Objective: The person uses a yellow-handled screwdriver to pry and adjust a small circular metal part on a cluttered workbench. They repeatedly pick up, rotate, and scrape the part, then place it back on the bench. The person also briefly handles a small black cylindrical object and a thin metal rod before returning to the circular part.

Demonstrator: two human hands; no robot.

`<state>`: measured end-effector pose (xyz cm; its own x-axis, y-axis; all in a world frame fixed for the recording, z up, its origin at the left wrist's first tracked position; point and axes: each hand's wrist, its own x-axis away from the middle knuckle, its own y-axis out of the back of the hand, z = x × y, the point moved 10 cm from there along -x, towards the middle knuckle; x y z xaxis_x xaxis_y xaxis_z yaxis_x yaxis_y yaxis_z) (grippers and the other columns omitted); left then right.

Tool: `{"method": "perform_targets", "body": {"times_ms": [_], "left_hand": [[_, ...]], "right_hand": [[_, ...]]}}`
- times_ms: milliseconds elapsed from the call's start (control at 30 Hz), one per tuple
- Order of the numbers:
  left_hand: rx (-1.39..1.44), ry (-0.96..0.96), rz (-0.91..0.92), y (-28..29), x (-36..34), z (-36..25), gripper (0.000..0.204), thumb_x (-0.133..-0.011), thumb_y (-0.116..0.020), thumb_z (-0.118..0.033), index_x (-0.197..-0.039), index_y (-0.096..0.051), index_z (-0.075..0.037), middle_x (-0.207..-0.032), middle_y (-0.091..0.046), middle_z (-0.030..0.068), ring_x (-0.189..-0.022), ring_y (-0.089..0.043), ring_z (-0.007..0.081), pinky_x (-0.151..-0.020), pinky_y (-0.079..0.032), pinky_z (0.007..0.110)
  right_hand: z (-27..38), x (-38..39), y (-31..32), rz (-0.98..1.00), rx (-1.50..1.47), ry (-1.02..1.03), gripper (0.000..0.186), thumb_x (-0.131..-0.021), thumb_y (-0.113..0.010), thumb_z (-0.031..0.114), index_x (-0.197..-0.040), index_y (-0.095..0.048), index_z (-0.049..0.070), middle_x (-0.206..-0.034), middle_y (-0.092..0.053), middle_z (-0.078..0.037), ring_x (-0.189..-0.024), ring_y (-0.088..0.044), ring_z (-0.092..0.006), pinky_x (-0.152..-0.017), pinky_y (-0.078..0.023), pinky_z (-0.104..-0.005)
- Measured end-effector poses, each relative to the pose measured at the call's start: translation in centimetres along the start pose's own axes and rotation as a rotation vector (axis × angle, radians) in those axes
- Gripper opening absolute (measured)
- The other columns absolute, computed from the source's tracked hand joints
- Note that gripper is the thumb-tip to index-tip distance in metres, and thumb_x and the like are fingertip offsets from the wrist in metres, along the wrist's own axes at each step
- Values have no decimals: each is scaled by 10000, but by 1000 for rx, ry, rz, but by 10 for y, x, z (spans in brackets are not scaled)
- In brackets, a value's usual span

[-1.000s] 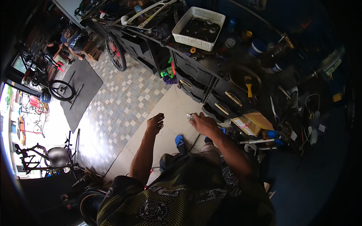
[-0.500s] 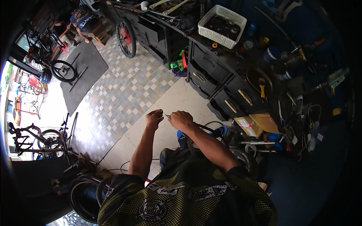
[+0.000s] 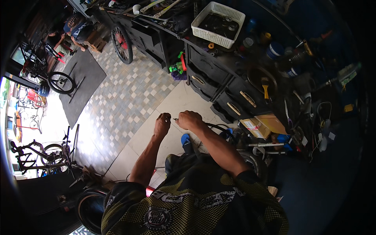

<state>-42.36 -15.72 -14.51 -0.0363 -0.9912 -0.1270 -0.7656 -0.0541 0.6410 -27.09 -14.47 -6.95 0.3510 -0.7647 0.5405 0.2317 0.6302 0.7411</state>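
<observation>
Both my hands meet in front of my body, above the pale floor tiles, with a small gap between their fingertips. My left hand (image 3: 162, 124) is closed in a pinch on a small dark piece, too tiny to name. My right hand (image 3: 189, 120) is closed too, and a short thin tip (image 3: 175, 119) pokes out of its fingers toward the left hand. What that tip belongs to is hidden in the fist. Below the right forearm a blue shoe (image 3: 185, 139) shows on the floor.
On the dark workbench at right stand a white plastic basket (image 3: 218, 24) of small parts and a yellow-handled brush (image 3: 266, 89). Cardboard boxes (image 3: 263, 126) lie below. A wheel (image 3: 122, 43) leans on the cabinets. Two people (image 3: 78, 28) sit far left, near a bicycle (image 3: 61, 82); a frame (image 3: 41, 154) stands left.
The bench and basket have shifted up and left in the view. My hands stay close together, with a slightly wider gap between them, and both remain closed.
</observation>
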Motion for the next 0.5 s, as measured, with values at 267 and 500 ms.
{"method": "perform_targets", "body": {"times_ms": [267, 500], "left_hand": [[693, 691, 45, -78, -16, 13, 244, -927, -711, -77, -1102, -710, 93, -898, -753, 148, -720, -721, 215, -690, -638, 350], [572, 668, 104, -142, -68, -48, 209, -924, -743, -78, -1081, -706, 54, -945, -737, 137, -804, -725, 196, -711, -665, 364]], "right_hand": [[-80, 17, 14, -141, -107, 6, 362, -972, -657, 385, -980, -772, 41, -964, -767, -200, -949, -754, -378, -820, -603, -492], [-273, 81, -27, -77, -271, -126, 399, -919, -699, 259, -1256, -625, 59, -1150, -684, -213, -1077, -692, -413, -889, -566, -512]]}}
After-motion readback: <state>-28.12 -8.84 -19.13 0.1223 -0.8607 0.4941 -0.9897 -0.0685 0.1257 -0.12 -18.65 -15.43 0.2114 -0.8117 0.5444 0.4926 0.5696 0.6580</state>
